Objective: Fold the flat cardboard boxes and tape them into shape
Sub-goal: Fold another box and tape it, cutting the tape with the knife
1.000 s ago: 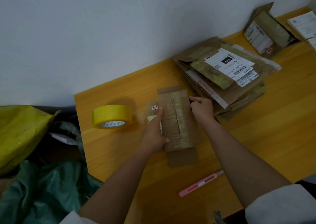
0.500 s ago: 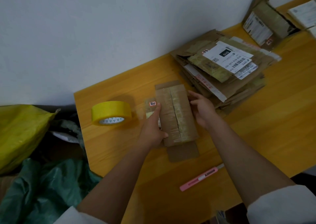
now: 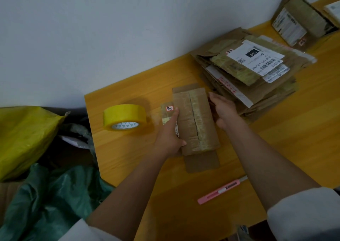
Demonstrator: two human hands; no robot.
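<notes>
A small cardboard box [image 3: 195, 121] stands on the wooden table [image 3: 298, 141], its top flaps meeting along a taped seam and one end flap lying flat toward me. My left hand [image 3: 170, 134] holds its left side, fingers along the labelled wall and thumb over the top edge. My right hand [image 3: 223, 112] rests against the box's right side with loosely straight fingers. A roll of yellow tape [image 3: 125, 117] lies to the left of the box. A stack of flat cardboard boxes [image 3: 248, 71] sits just behind my right hand.
A pink utility knife [image 3: 220, 191] lies near the table's front edge. Another opened box [image 3: 298, 23] stands at the far right against the wall. Left of the table's edge are a yellow bag [image 3: 24, 137] and a green plastic bag [image 3: 46, 194].
My right hand let go of the box's far right corner and now lies against its right side. The left hand kept its hold. The box barely shifted.
</notes>
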